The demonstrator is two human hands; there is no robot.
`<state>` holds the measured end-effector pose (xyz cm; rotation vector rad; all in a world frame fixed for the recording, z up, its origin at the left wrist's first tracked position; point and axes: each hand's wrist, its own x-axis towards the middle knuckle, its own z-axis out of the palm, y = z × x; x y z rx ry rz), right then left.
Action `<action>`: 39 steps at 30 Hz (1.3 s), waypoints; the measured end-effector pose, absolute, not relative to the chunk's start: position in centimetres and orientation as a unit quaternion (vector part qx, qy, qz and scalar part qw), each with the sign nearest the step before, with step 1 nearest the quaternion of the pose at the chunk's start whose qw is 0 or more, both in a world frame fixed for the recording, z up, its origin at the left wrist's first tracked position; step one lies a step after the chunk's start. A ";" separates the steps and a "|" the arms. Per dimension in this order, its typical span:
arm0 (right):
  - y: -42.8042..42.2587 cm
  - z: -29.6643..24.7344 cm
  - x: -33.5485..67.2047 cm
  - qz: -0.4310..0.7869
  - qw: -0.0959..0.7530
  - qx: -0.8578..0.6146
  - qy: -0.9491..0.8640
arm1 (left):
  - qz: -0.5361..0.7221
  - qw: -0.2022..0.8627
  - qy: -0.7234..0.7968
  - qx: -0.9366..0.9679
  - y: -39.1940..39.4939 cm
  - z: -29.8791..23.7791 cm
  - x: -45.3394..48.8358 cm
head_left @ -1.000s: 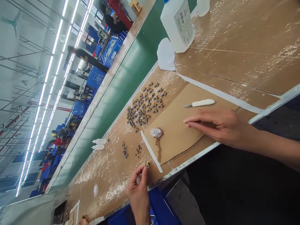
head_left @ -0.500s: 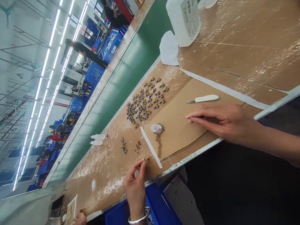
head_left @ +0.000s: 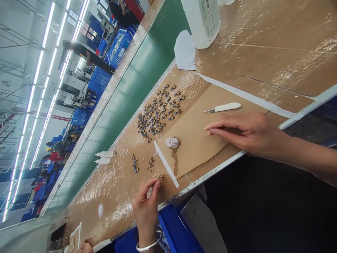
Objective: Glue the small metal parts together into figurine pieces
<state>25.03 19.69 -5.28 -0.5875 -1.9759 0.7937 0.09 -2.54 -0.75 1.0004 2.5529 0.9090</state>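
Note:
My left hand (head_left: 146, 207), with a silver bangle at the wrist, is at the near table edge, thumb and forefinger pinched on a small brass part (head_left: 159, 178). My right hand (head_left: 242, 133) lies flat with fingers stretched out on a loose brown cardboard sheet (head_left: 195, 140), holding nothing. A white-handled knife (head_left: 223, 107) lies just beyond it. A large group of small blue-and-brass parts (head_left: 158, 114) is spread on the table, with two smaller clusters (head_left: 142, 164) near my left hand. A small clear cap (head_left: 172, 142) sits on the sheet's corner.
A white plastic jug (head_left: 204, 21) and white paper piece (head_left: 185, 51) stand at the far end. Two small white bottles (head_left: 104, 157) lie beside the green conveyor belt (head_left: 126, 102). A white strip (head_left: 165, 163) edges the sheet. Another person's hand (head_left: 84, 247) shows at lower left. Blue crates and people are beyond.
The view has shifted slightly. My left hand has drawn back a little with the brass part pinched at its fingertips. My right hand stays flat on the cardboard.

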 end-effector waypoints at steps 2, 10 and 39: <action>19.7 -5.2 25.0 0.322 0.448 -0.241 -0.798 | 0.308 0.126 0.878 0.344 -2.4 -0.7 0.1; 19.7 -5.0 25.1 0.313 0.446 -0.245 -0.802 | 0.295 0.124 0.880 0.352 -2.2 -0.6 0.1; 19.6 -5.1 25.1 0.325 0.445 -0.246 -0.797 | 0.209 0.085 0.856 0.466 -1.7 -0.1 -0.3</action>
